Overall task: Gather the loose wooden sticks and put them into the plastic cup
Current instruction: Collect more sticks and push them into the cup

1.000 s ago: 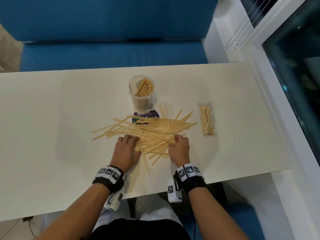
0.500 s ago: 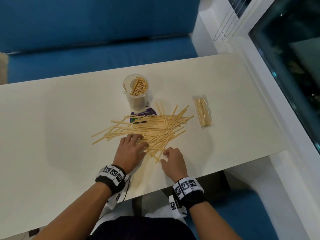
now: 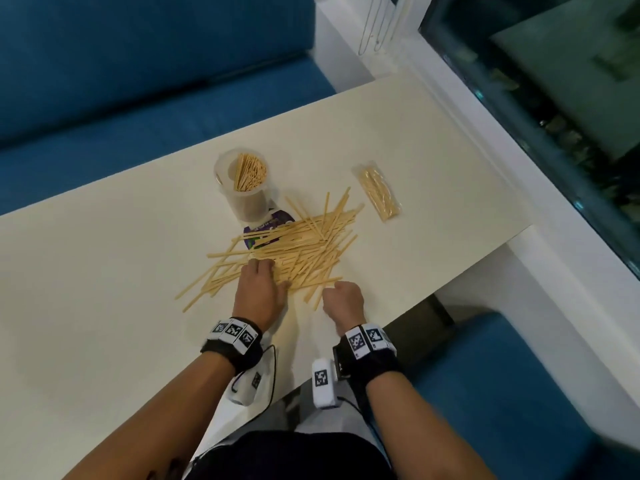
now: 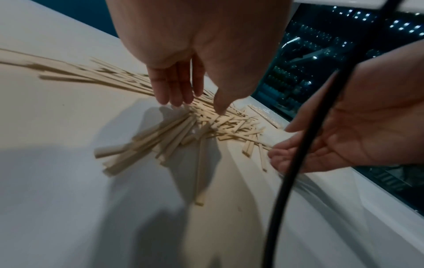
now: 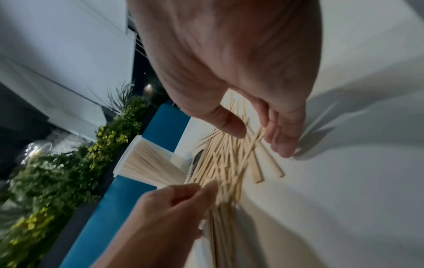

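Resting flat, fingers out, the left hand (image 3: 260,289) is lying on the loose sticks (image 3: 301,251). Right hand (image 3: 343,303) is sitting just beside it, loosely curled, holding nothing, and the plastic cup (image 3: 244,188) is standing beyond both hands on the desk (image 3: 104,271).

pale wooden sticks (image 3: 298,247), translucent plastic cup (image 3: 246,199), matt table (image 3: 104,271)

Loose sticks (image 3: 294,251) lie in a heap on table (image 3: 104,271), just beyond fingers (image 3: 258,265) of left hand (image 3: 258,289). Right hand (image 3: 343,303) sits right of the left, fingertips at heap's near edge. Cup (image 3: 246,188) stands past the heap. Bagged sticks (image 3: 377,194) lie right of the cup, apart from the heap.
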### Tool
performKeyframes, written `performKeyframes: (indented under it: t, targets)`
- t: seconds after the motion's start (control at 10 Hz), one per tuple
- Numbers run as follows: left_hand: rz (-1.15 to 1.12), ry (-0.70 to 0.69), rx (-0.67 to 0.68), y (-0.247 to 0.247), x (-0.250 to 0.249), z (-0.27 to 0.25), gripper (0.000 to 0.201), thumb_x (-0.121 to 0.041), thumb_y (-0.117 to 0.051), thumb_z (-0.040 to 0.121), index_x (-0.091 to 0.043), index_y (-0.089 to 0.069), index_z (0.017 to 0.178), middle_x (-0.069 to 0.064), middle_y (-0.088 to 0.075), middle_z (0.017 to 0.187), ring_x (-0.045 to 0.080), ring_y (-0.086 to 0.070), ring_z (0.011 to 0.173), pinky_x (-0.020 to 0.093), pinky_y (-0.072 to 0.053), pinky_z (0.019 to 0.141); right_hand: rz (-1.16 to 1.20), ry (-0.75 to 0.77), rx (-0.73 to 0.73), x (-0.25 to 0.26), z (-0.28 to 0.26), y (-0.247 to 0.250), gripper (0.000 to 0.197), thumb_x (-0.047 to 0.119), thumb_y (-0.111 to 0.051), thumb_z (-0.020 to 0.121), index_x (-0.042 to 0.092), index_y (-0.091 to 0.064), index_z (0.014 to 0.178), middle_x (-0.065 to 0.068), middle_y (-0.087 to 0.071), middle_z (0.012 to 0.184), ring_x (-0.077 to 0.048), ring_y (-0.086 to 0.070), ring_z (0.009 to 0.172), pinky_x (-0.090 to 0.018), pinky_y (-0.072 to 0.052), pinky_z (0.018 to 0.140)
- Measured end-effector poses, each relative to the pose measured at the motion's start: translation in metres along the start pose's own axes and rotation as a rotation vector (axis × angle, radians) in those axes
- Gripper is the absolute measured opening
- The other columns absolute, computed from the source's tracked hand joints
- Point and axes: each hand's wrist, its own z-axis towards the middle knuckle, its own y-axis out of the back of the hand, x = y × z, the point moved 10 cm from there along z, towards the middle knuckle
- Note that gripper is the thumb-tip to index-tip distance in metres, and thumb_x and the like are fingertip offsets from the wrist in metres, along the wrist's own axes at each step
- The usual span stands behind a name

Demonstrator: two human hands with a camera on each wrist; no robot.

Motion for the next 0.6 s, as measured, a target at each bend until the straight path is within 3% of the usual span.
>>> performKeyframes:
  t: [0.1, 0.2, 0.3, 0.4, 0.5, 0.6]
  targets:
    - [-0.004, -0.019, 0.074, -0.008, 0.000, 0.004, 0.046, -0.026, -0.082, 0.081, -0.004, -0.066, 0.118, 0.016, -0.061, 0.115, 0.038, -0.052, 0.107, 0.045, -0.047, 0.092, 0.162, -0.004, -0.033, 0.001, 0.017, -0.018, 0.085, 0.018, -0.050, 0.065, 0.015, -0.050, 0.150, -0.008, -0.060, 0.141, -0.032, -0.062, 0.122, -0.049, -0.055, 0.103]
    - [0.023, -0.067, 0.066, -0.004, -0.003, 0.006, 0.040, -0.023, -0.081, 0.079, -0.009, -0.068, 0.114, 0.012, -0.064, 0.112, 0.036, -0.054, 0.102, 0.044, -0.046, 0.088, 0.296, 0.002, -0.033, -0.012, 0.052, -0.038, 0.077, 0.021, -0.053, 0.073, 0.029, -0.047, 0.150, -0.006, -0.066, 0.134, -0.033, -0.066, 0.117, -0.052, -0.056, 0.101]
    - [0.036, -0.108, 0.022, 0.002, -0.002, 0.005, 0.041, -0.032, -0.077, 0.084, -0.009, -0.065, 0.117, 0.011, -0.063, 0.112, 0.033, -0.054, 0.101, 0.043, -0.045, 0.088, 0.312, 0.001, -0.083, 0.007, 0.014, -0.021, 0.063, 0.016, -0.054, 0.086, 0.022, -0.048, 0.148, -0.001, -0.064, 0.135, -0.031, -0.062, 0.124, -0.043, -0.053, 0.103]
    - [-0.009, -0.088, 0.045, 0.000, -0.001, 0.009, 0.054, -0.042, -0.079, 0.084, -0.007, -0.063, 0.121, 0.012, -0.060, 0.115, 0.033, -0.052, 0.106, 0.043, -0.045, 0.091, 0.336, -0.036, -0.102, 0.001, 0.006, -0.013, 0.062, 0.015, -0.055, 0.081, 0.004, -0.055, 0.142, -0.009, -0.064, 0.130, -0.031, -0.063, 0.119, -0.041, -0.055, 0.099]
    - [0.003, -0.043, 0.141, -0.014, -0.004, 0.012, 0.057, -0.035, -0.086, 0.078, -0.003, -0.065, 0.119, 0.016, -0.062, 0.112, 0.036, -0.053, 0.105, 0.044, -0.047, 0.089, 0.415, -0.068, -0.014, -0.004, 0.017, -0.031, 0.040, 0.001, -0.054, 0.091, -0.016, -0.060, 0.126, -0.018, -0.063, 0.105, -0.029, -0.064, 0.096, -0.051, -0.057, 0.099]
    - [-0.031, -0.030, 0.171, -0.022, -0.007, 0.014, 0.037, -0.017, -0.082, 0.080, -0.002, -0.068, 0.111, 0.018, -0.063, 0.106, 0.039, -0.053, 0.103, 0.042, -0.044, 0.086, 0.386, -0.059, 0.046, 0.010, 0.023, -0.038, 0.033, -0.008, -0.051, 0.096, -0.020, -0.056, 0.127, -0.019, -0.061, 0.100, -0.027, -0.065, 0.090, -0.043, -0.061, 0.092]
